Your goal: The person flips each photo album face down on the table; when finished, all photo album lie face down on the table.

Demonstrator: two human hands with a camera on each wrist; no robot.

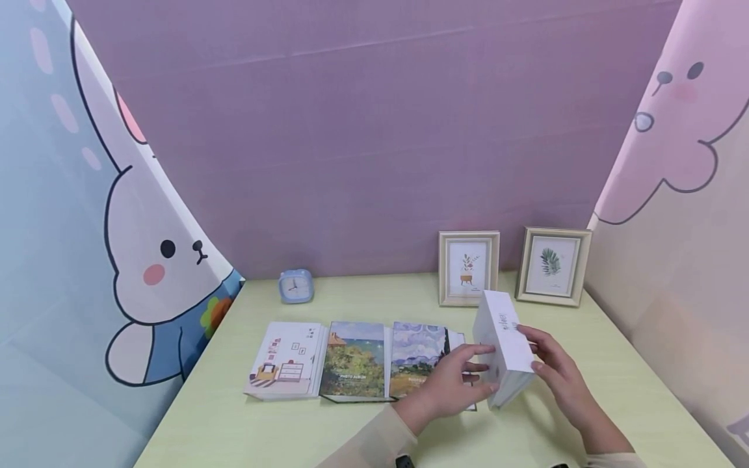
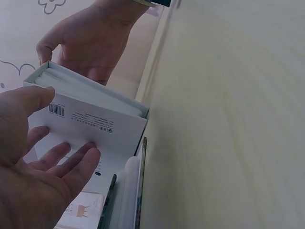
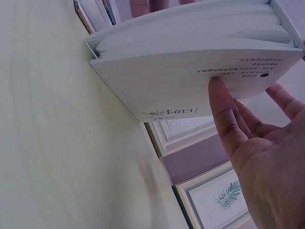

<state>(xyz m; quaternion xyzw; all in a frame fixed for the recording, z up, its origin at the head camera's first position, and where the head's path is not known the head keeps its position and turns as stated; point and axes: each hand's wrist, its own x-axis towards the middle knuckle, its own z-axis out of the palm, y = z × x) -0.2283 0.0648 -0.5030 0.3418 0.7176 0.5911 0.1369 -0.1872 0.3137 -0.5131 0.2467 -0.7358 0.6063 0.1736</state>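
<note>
A thick white photo album [image 1: 491, 335] is tilted up on edge between my two hands at the right of the table, its printed spine uppermost. My left hand [image 1: 453, 383] touches the back cover, which bears a barcode [image 2: 56, 109]; its fingers are spread and loosely bent. On the other side my right hand [image 1: 556, 370] holds the album, with fingertips against the front cover [image 3: 162, 81] and its thumb by a spine corner. Three more albums lie in a row to the left: a white one [image 1: 283, 361], a seaside-garden one [image 1: 354, 361] and one with a cloudy landscape [image 1: 412, 348], partly hidden by my left hand.
At the back stand a picture frame with a potted plant [image 1: 468, 270] and another with a green leaf [image 1: 552, 266]. A small blue alarm clock [image 1: 296, 286] is at the back left. Purple cloth [image 1: 363, 143] hangs behind the pale green table [image 1: 199, 429].
</note>
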